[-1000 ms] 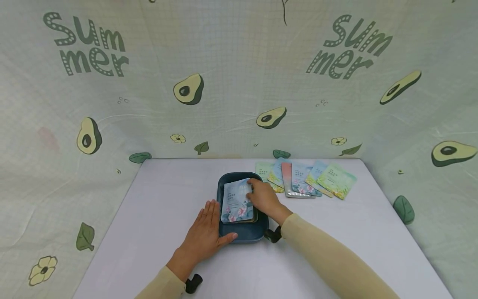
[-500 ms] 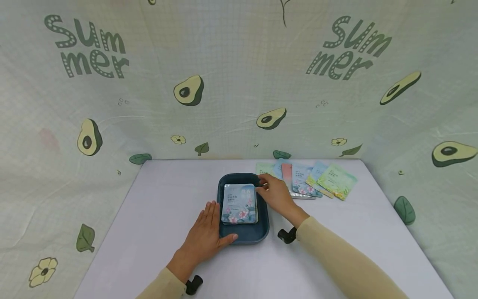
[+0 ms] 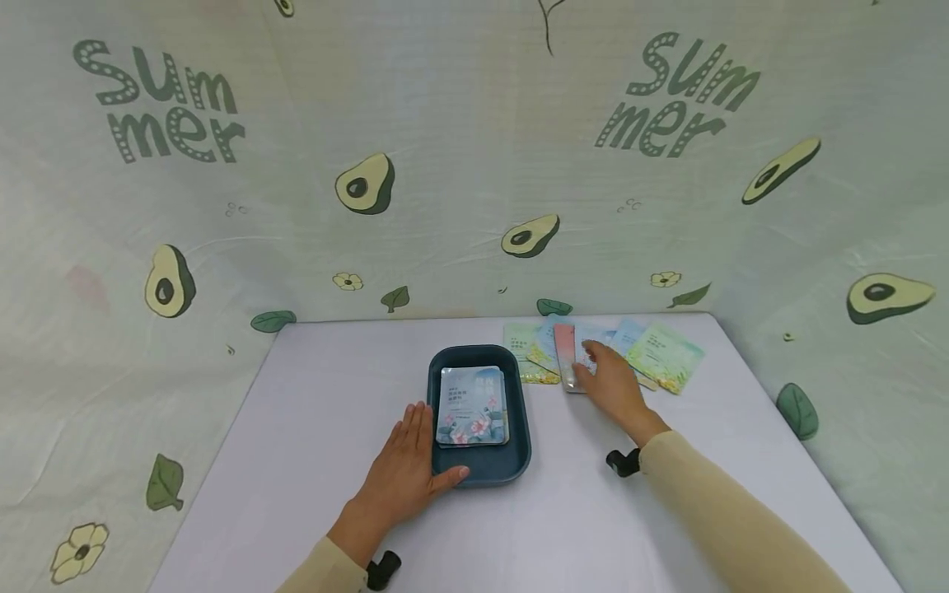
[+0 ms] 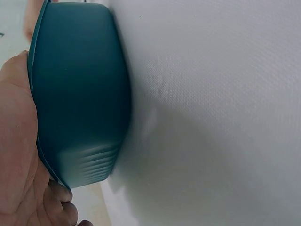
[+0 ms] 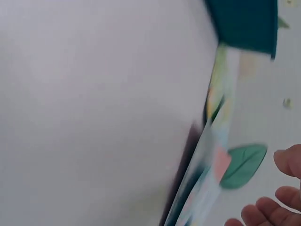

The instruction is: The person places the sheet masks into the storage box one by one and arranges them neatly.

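Near the middle of the white table [image 3: 311, 403], a dark blue, rounded rectangular plastic tray [image 3: 485, 471] holds a small stack of flat, pale blue packets printed with pink flowers [image 3: 472, 405]. The left hand [image 3: 400, 473] lies along the tray's left edge, its fingers straight and side by side, its thumb spread away across the near-left corner; the left wrist view shows the palm against the rim.

To the tray's right, along the table's far edge and reaching towards its far-right corner, lies an overlapping row of flat packets: among them a green one [image 3: 521, 342] at the left end, a narrow-looking pink and silver one [image 3: 565, 350] and a green and yellow one [image 3: 670, 358] at the right end. The right hand [image 3: 617, 391] is over the row's middle, thumb and fingers apart and loosely bent, pinching nothing; whether a fingertip touches a packet I cannot tell.
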`<state>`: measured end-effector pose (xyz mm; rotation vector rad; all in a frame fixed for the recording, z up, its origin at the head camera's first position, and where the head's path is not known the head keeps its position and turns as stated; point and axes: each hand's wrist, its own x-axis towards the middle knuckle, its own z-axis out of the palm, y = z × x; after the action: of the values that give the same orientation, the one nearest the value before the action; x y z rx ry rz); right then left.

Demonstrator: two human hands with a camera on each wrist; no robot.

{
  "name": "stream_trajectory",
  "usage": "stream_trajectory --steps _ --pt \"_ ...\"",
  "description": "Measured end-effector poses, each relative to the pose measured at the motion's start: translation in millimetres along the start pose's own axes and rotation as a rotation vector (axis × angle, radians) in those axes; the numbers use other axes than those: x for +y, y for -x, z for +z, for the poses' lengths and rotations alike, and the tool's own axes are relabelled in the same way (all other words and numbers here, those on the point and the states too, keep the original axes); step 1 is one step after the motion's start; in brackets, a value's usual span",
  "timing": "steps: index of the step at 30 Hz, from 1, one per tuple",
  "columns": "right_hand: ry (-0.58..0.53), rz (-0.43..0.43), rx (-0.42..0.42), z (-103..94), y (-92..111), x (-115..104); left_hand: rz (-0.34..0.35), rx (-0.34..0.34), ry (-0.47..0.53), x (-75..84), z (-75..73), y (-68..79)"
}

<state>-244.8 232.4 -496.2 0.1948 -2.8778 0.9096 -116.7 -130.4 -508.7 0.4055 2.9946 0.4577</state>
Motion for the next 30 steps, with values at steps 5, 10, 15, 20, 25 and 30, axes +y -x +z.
stream_trajectory --steps 5,10,15,20,25,30 --pt "0.122 0.057 -0.014 -19.5 0 38 -0.002 0.000 -0.002 -1.0 1.4 0.4" --pt "0.210 0.086 -0.049 -31.0 5 70 -0.002 0.002 0.009 -1.3 1.8 0.3" --pt "0.270 0.123 -0.102 -34.1 8 92 -0.001 0.000 0.017 -1.2 1.6 0.5" --pt "0.271 0.159 -0.190 -32.1 8 101 -0.002 -0.008 0.015 -0.8 0.8 0.2" --pt "0.271 0.147 -0.277 -25.8 9 101 -0.005 -0.014 0.017 -0.2 -0.7 1.1" --pt "0.291 0.095 -0.305 -16.3 13 95 -0.007 -0.014 0.022 0.7 -1.9 1.6"
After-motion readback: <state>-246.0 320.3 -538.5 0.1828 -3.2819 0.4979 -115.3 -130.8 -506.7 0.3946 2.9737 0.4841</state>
